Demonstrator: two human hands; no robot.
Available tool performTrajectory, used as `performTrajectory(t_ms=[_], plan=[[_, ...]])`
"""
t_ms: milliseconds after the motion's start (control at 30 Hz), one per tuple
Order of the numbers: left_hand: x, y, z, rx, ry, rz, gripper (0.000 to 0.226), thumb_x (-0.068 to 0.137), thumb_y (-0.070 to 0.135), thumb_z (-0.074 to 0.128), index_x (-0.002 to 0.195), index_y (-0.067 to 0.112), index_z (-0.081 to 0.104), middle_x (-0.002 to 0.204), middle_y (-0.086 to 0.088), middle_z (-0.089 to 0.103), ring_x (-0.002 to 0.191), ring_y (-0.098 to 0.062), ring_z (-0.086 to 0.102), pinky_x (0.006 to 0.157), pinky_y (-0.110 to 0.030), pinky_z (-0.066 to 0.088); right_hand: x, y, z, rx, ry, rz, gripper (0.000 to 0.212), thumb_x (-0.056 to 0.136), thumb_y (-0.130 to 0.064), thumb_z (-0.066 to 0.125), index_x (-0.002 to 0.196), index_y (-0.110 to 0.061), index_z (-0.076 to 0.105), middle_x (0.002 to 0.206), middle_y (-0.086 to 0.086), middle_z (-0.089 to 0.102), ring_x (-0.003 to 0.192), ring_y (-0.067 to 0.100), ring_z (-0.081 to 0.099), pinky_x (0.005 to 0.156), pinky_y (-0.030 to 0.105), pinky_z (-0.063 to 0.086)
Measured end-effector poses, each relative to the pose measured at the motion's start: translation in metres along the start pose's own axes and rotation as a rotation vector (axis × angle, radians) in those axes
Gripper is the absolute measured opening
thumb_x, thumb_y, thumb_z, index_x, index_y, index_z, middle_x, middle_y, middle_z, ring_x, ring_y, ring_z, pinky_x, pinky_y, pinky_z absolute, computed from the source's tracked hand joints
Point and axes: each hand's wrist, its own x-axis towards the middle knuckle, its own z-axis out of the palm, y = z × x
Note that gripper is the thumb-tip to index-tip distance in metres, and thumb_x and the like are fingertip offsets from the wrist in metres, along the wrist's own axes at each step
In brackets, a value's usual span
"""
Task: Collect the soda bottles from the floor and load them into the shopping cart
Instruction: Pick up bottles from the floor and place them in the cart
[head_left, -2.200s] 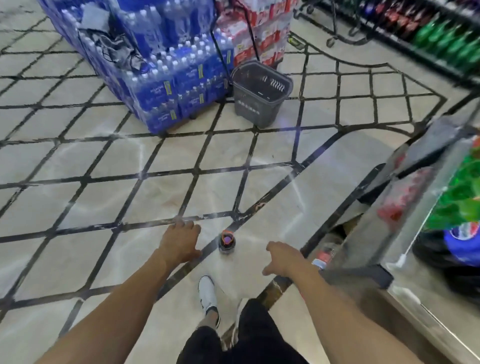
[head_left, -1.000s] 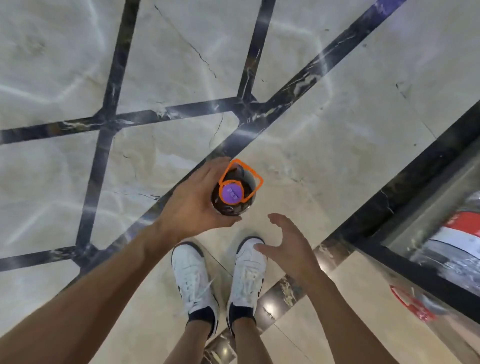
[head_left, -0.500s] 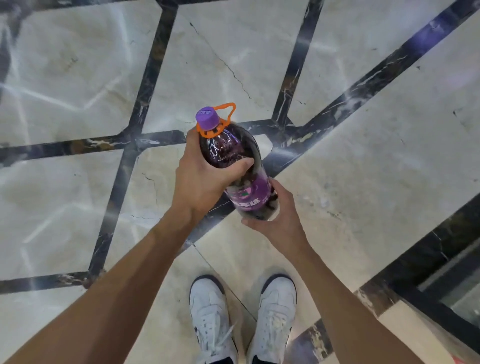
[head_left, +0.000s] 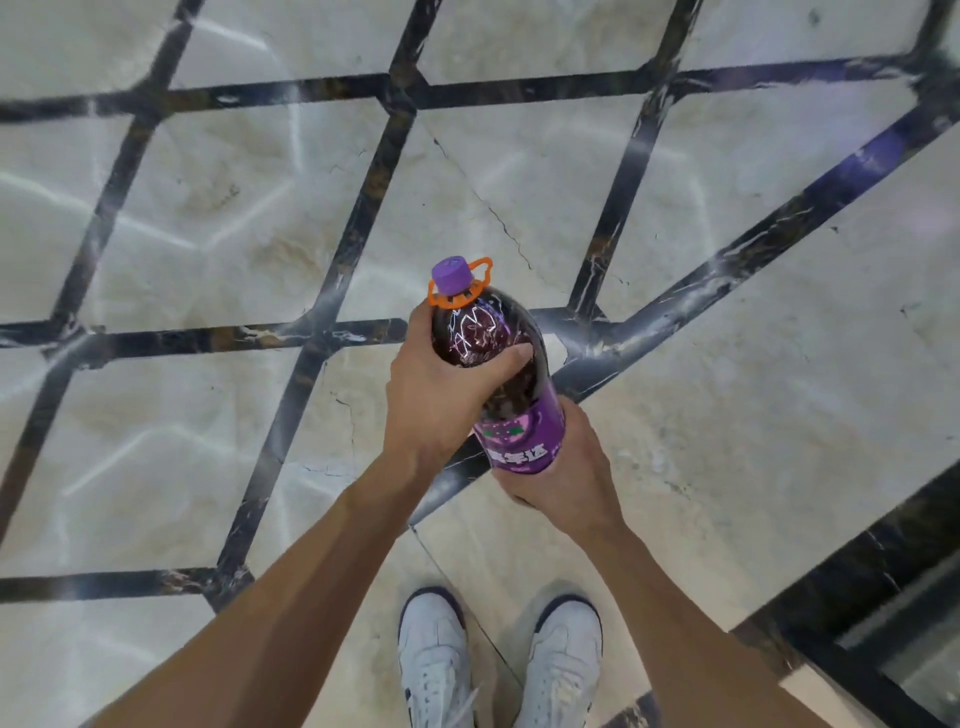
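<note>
1. Task item. We find one soda bottle (head_left: 496, 358) in view, held in both hands above the floor (head_left: 208, 218) and not touching it. It is tilted, with the neck pointing away from the person and the base towards them. The liquid is dark purple. A purple cap (head_left: 452, 274) closes the neck, and an orange carry ring (head_left: 439, 300) sits just below the cap. A purple label (head_left: 522, 434) wraps the lower body.

2. Left hand (head_left: 434, 402). We see it wrapped round the upper body of the bottle, just below the ring. The thumb (head_left: 511, 358) lies across the near face of the shoulder, and the fingers curl round the far side, mostly hidden by the bottle.

3. Right hand (head_left: 569, 467). We see it cupping the base end from below and from the right. Its fingers curl under the label, and the palm is against the bottle.

4. Surroundings. The floor is pale polished stone crossed by dark inlaid strips (head_left: 358, 218) that form a diamond grid. A broad dark border (head_left: 857, 587) runs across the lower right corner of the floor. Two white shoes, the left shoe (head_left: 436, 660) and the right shoe (head_left: 563, 660), stand side by side near the floor's bottom edge, directly below the bottle in the view. We cannot make out what lies beyond the dark border.
</note>
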Motion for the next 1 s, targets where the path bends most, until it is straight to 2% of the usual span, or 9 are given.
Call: performTrajectory(t_ms=[100,200,367,533,700,767,833,933,1000], plan=[[-0.043,0.057,-0.017,0.05,-0.011,0.02,0.086,0.061,0.059,0.086,0.135,0.044,0.046,0.119,0.022,0.065,0.108,-0.001,0.065,0.097,-0.039,0.057,-0.036,-0.044,-0.034,0.022,0.012,0.007,0.091,0.058,-0.054,0.095,0.135,-0.04,0.049,0.119,-0.018,0.063,0.11,0.005,0.063,0.083,0.026,0.061],[-0.098,0.132,-0.039,0.14,-0.047,0.079,0.093,0.061,0.064,0.083,0.14,0.052,0.037,0.126,0.025,0.061,0.113,-0.002,0.063,0.1,-0.039,0.055,-0.09,-0.107,-0.077,0.049,0.068,0.02,0.084,0.057,-0.055,0.095,0.123,-0.054,0.043,0.115,-0.022,0.061,0.105,0.0,0.063,0.079,0.018,0.058],[-0.202,0.278,-0.083,0.255,-0.125,0.147,0.097,0.064,0.065,0.084,0.145,0.052,0.032,0.132,0.023,0.059,0.118,-0.005,0.061,0.1,-0.033,0.051,-0.204,-0.229,-0.165,0.1,0.153,0.072,0.074,0.058,-0.051,0.091,0.112,-0.064,0.042,0.11,-0.021,0.062,0.099,-0.003,0.064,0.073,0.014,0.053],[-0.297,0.395,-0.127,0.174,-0.206,0.172,0.091,0.063,0.064,0.085,0.14,0.055,0.038,0.129,0.023,0.061,0.118,-0.005,0.062,0.101,-0.042,0.054,-0.306,-0.313,-0.243,0.069,0.177,0.134,0.091,0.053,-0.061,0.091,0.131,-0.042,0.047,0.117,-0.02,0.063,0.106,0.005,0.066,0.083,0.033,0.062],[-0.373,0.471,-0.16,0.113,-0.25,0.235,0.09,0.06,0.062,0.087,0.137,0.049,0.043,0.126,0.024,0.062,0.115,-0.001,0.062,0.103,-0.042,0.054,-0.384,-0.38,-0.299,-0.004,0.265,0.153,0.091,0.056,-0.073,0.086,0.132,-0.041,0.047,0.114,-0.02,0.06,0.105,0.004,0.063,0.08,0.034,0.062],[-0.396,0.494,-0.17,0.104,-0.273,0.266,0.082,0.061,0.059,0.088,0.131,0.056,0.043,0.124,0.025,0.063,0.114,0.001,0.063,0.103,-0.04,0.053,-0.41,-0.4,-0.312,-0.038,0.31,0.174,0.091,0.056,-0.075,0.083,0.131,-0.039,0.047,0.112,-0.02,0.061,0.102,0.003,0.064,0.078,0.036,0.063],[-0.414,0.512,-0.18,0.095,-0.317,0.29,0.078,0.062,0.057,0.089,0.126,0.06,0.045,0.124,0.024,0.065,0.114,0.001,0.063,0.104,-0.04,0.052,-0.437,-0.419,-0.321,-0.046,0.384,0.198,0.09,0.056,-0.073,0.082,0.132,-0.038,0.047,0.112,-0.02,0.062,0.102,0.004,0.063,0.078,0.037,0.063],[-0.437,0.532,-0.188,0.102,-0.417,0.346,0.082,0.059,0.06,0.088,0.131,0.049,0.049,0.122,0.023,0.067,0.113,-0.002,0.064,0.103,-0.042,0.053,-0.479,-0.445,-0.325,-0.034,0.508,0.238,0.084,0.059,-0.067,0.081,0.131,-0.041,0.047,0.116,-0.019,0.059,0.104,0.004,0.058,0.08,0.032,0.058],[-0.454,0.545,-0.191,0.143,-0.488,0.408,0.082,0.058,0.063,0.086,0.129,0.05,0.049,0.12,0.023,0.067,0.112,-0.003,0.064,0.103,-0.041,0.053,-0.503,-0.456,-0.32,-0.005,0.598,0.292,0.077,0.059,-0.069,0.079,0.124,-0.041,0.049,0.108,-0.019,0.061,0.098,0.004,0.061,0.074,0.031,0.059]])
